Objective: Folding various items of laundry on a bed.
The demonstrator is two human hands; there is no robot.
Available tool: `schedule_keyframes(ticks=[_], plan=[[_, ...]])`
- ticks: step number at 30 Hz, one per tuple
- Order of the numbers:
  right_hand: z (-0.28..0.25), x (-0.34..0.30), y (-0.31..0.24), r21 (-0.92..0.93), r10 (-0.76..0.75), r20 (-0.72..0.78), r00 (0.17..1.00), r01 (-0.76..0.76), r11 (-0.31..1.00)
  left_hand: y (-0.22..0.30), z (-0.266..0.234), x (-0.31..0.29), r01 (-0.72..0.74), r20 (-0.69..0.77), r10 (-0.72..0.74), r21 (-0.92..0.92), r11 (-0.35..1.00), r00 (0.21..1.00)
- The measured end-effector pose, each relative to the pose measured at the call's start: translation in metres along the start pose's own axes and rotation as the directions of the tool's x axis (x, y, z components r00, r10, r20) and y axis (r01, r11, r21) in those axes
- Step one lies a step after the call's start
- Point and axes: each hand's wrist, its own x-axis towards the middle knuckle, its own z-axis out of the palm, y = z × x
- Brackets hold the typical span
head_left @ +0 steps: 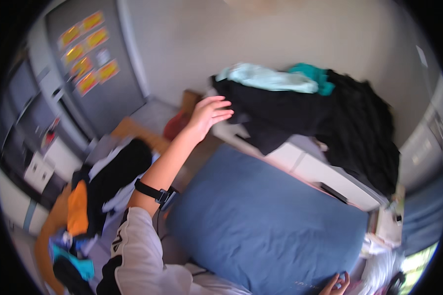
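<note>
My left hand reaches forward at the end of a raised arm, its fingers stretched out and nothing seen in them. Its fingertips are by the left edge of a heap of black clothes; whether they touch the cloth I cannot tell. At the lower edge, my right hand is only partly in view, fingers apart and slightly bent. It is at the near right edge of a broad blue fabric surface, like a covered bed or cushion. A light aqua cloth and a teal cloth lie atop the black heap.
The clothes lie on a low white cabinet against the wall. At left, more clothes, including an orange cloth, lie on wooden furniture. Behind stands a grey door with yellow-orange sheets. A white plastic bag is at right.
</note>
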Motion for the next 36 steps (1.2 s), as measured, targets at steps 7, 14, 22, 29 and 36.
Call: schedule_keyframes(ticks=[7, 14, 22, 29, 36], plan=[[0.012, 0.016, 0.005, -0.28, -0.178, 0.045, 0.983, 0.183, 0.942, -0.092, -0.265, -0.183, 0.225, -0.652, 0.282, 0.581, 0.782, 0.704], [0.035, 0.052, 0.013, 0.209, -0.101, 0.291, 0.951, 0.039, 0.977, -0.059, -0.397, -0.351, 0.926, -0.7, 0.714, 0.271, 0.264, 0.002], [0.046, 0.018, -0.094, 0.124, -0.235, 0.545, 0.805, 0.2, 0.972, -0.026, -0.491, -0.428, 0.757, -0.855, 0.462, 0.46, 0.465, 0.236], [0.043, 0.017, -0.125, 0.193, -0.412, 0.607, 0.68, 0.376, 0.906, 0.006, -0.466, -0.414, 0.676, -0.79, 0.17, 0.597, 0.431, 0.589], [0.046, 0.017, -0.09, 0.248, -0.424, 0.631, 0.65, 0.349, 0.904, -0.002, -0.497, -0.421, 0.742, -0.95, 0.167, 0.309, 0.595, 0.262]])
